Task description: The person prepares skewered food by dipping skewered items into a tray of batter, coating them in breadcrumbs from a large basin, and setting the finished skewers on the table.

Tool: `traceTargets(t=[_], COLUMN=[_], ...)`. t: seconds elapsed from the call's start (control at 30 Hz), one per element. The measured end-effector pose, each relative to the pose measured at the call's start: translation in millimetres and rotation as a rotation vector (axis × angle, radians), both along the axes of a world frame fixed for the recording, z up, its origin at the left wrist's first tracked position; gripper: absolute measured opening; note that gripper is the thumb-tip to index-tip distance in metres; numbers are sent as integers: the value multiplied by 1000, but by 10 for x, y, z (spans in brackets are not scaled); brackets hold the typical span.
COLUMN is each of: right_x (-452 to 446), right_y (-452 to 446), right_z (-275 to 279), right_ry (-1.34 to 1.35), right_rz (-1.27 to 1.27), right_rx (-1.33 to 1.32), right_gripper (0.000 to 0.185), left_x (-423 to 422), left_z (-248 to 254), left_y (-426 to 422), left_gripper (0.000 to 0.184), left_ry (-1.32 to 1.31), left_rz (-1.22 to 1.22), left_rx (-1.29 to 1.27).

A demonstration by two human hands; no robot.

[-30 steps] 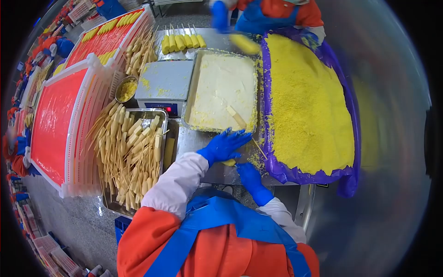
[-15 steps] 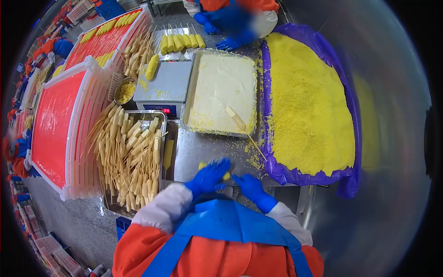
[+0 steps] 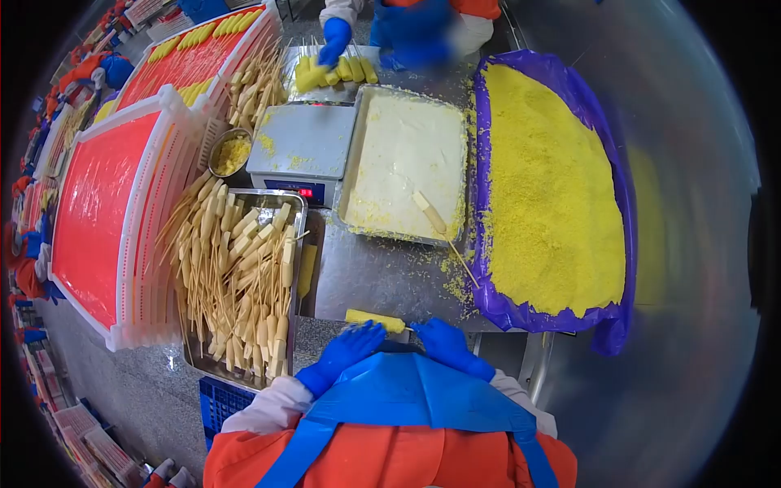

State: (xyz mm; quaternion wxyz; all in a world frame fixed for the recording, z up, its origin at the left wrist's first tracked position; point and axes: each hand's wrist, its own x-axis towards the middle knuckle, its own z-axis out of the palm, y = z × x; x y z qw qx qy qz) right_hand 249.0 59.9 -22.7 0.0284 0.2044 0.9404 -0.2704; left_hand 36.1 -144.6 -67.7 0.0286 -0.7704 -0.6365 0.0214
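A skewer coated in yellow crumbs (image 3: 374,320) lies sideways at the near edge of the steel table. My right hand (image 3: 446,346) pinches its bare stick end. My left hand (image 3: 351,351) is just below the coated part, fingers stretched toward it and seemingly touching it. Ahead stands a tray of pale batter (image 3: 399,146), crumbs round its rim. One uncoated skewer (image 3: 431,215) leans over the tray's near right corner, its stick pointing at the crumbs. Yellow crumbs (image 3: 549,203) fill a purple plastic liner (image 3: 484,163) on the right.
A metal tray (image 3: 299,213) piled with uncoated skewers (image 3: 236,276) stands left. Behind it are a scale (image 3: 301,142) and a bowl of crumbs (image 3: 233,153). Stacked white trays (image 3: 154,228) rise at far left. Across the table, a co-worker's gloved hand (image 3: 334,41) is over several coated skewers (image 3: 354,69).
My left hand has drawn back and down off the coated skewer, which now shows whole. The co-worker's hand has moved to the coated skewers; the one on the scale is gone.
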Motion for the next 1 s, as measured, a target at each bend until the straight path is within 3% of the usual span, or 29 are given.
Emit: traceTargets(t=[0.07, 0.13, 0.17, 0.23, 0.3, 0.37, 0.4, 0.47, 0.53, 0.57, 0.6, 0.63, 0.67, 0.7, 0.73, 0.77, 0.83, 0.87, 0.9, 0.93, 0.97, 1.0], right_x=[-207, -436, -529, -657, -726, -821, -848, -773, -683, -723, -815, -872, -898, -929, -956, -948, -906, -901, -872, -826, -782, -752], right_y=[114, 200, 197, 157, 103, 84, 108, 197, 358, 351, 263, 168, 98, 44, 20, -3, -31, -4, 19, 42, 55, 60], right_z=[652, 1261, 1380, 1514, 1273, 1232, 1302, 1299, 1143, 1034, 950, 874, 811, 763, 734, 716, 688, 683, 675, 658, 626, 578], right_ry=[-27, -184, -184, -298, -244, -173, -248, -327, 229, 240, 130, -4, 3, 33, 67, 81, 183, 196, 206, 213, 218, 200], right_rz=[-4, 131, 145, 262, 332, 387, 255, 139, -69, -56, -346, -626, -620, -613, -596, -582, -588, -579, -572, -567, -566, -539], right_rx=[12, 362, 374, 600, 723, 852, 740, 618, 182, 179, -378, -938, -943, -1142, -1341, -1340, -1269, -1269, -1243, -1215, -1211, -1154], right_gripper=[27, 11, 11, 6, 4, 2, 4, 6, 11, 11, 16, 20, 20, 23, 25, 25, 26, 26, 25, 25, 25, 24], left_x=[-91, -253, -294, -296, -269, -268, -310, -294, -257, -259, -299, -356, -382, -402, -450, -481, -368, -242, -131, -78, -81, -150], left_z=[411, 780, 817, 861, 824, 796, 736, 520, 364, 320, 435, 650, 784, 714, 537, 404, 559, 958, 1229, 1299, 991, 447], left_y=[-107, -37, 23, 196, 324, 457, 509, 568, 632, 671, 730, 810, 880, 950, 1035, 1114, 1181, 1229, 1269, 1313, 1293, 1228], left_gripper=[74, 72, 72, 74, 73, 67, 67, 69, 75, 78, 78, 84, 91, 91, 95, 99, 100, 98, 96, 94, 94, 95], left_ry=[-94, -530, -534, -792, -874, -1240, -1237, -1852, -2472, -2782, -2769, -3029, -3229, -3218, -3235, -3185, -3223, -3211, -3012, -3027, -3028, -3186], left_rz=[49, 353, 365, 576, 614, 689, 691, 838, 948, 970, 968, 676, 347, 341, -111, -561, -523, 221, 946, 981, 973, 380], left_rx=[11, 25, 40, 251, 325, 555, 569, 700, 825, 889, 906, 636, 324, 325, 285, 235, 301, 543, 753, 816, 814, 653])
